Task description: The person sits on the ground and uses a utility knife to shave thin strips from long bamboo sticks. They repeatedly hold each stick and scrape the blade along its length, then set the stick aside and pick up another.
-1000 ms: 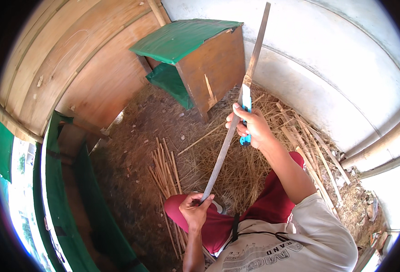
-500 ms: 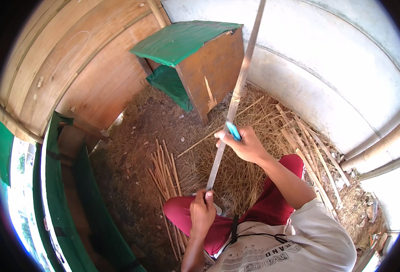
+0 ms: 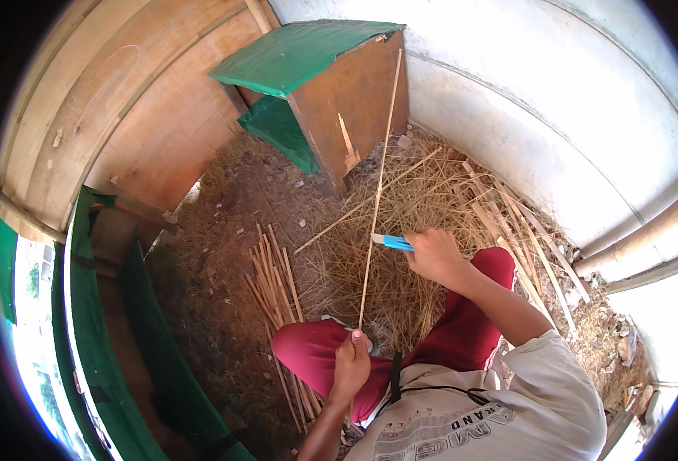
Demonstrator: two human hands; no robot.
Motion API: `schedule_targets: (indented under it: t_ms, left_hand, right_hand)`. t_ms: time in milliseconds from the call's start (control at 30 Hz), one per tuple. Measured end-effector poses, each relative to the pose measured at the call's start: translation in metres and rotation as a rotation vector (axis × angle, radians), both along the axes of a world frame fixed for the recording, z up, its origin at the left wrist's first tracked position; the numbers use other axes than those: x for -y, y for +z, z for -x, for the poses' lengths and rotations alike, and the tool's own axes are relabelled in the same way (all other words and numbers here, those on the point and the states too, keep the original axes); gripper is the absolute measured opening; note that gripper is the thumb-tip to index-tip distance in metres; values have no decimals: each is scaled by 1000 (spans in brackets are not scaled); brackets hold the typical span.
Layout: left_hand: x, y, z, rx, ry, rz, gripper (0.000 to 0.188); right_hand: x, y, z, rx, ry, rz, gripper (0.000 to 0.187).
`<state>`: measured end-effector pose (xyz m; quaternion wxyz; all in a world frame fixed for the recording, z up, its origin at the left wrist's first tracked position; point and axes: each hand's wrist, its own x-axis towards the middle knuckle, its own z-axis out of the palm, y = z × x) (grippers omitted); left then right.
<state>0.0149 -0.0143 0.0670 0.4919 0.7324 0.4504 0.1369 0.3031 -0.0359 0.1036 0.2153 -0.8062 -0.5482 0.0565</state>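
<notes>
My left hand (image 3: 350, 366) is closed round the lower end of a long, thin wooden strip (image 3: 386, 146), just above my left knee. The strip slants up and away, its narrow edge turned toward me, and its far end overlaps the brown box. In my right hand (image 3: 436, 255) is a blue-handled utility knife (image 3: 397, 243), held level and pointing left. Its short blade meets or nearly meets the strip around mid-length; I cannot tell whether they touch. Thin shavings (image 3: 408, 315) lie thickly on the ground below both hands.
A bundle of wooden strips (image 3: 274, 276) lies left of my knee; more strips (image 3: 527, 246) lie to the right. A brown wooden box (image 3: 358, 100) with a green cover stands ahead. Green-lined shelving (image 3: 97, 323) is at the left, a white wall (image 3: 508, 84) at the right.
The strip has turned from its broad face to its narrow edge and its far end sits lower in view. My right hand and knife have moved slightly right and down, the knife now lying level.
</notes>
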Motion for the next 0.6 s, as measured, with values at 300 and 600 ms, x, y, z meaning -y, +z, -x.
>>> schedule_targets:
  t_ms: [300, 600]
  left_hand:
    - [12, 8, -14, -103, -100, -37, 48]
    - [29, 16, -2, -326, -149, 20, 48]
  right_hand:
    - [-5, -33, 14, 116, 14, 166, 17]
    - [-17, -57, -39, 185, -10, 299, 16]
